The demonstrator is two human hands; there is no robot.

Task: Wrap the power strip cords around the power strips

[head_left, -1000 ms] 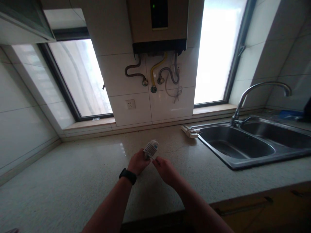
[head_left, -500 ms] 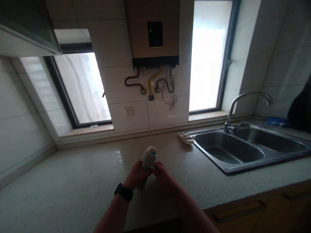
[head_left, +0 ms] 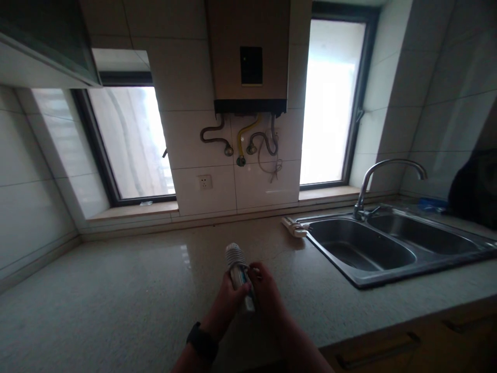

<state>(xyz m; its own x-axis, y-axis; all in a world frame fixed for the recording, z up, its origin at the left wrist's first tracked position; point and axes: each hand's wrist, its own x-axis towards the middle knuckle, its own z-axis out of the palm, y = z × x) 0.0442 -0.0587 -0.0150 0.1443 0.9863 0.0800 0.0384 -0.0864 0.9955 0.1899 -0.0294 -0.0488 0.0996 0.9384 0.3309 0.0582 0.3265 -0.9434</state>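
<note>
In front of me, above the counter, is a white power strip (head_left: pixel 238 273) with its white cord (head_left: pixel 235 256) wound in coils around the far end. My left hand (head_left: pixel 232 295) is closed around the strip's body, thumb across its top. On the strip's right side, my right hand (head_left: pixel 263 282) has its fingers pinched together by the lower coils, seemingly on the cord; the exact grip is partly hidden. The strip tilts, its far end pointing up and left.
A second white power strip with a wound cord (head_left: pixel 295 227) lies by the left rim of the double sink (head_left: pixel 351 280). A curved faucet (head_left: pixel 363 191) rises behind the basins. A dark bag-like shape (head_left: pixel 473 186) and a blue item (head_left: pixel 433 203) are at the far right.
The power strip has turned in my left hand, so its long body now shows and its wound end points away. My right fingers have shifted along its right side.
</note>
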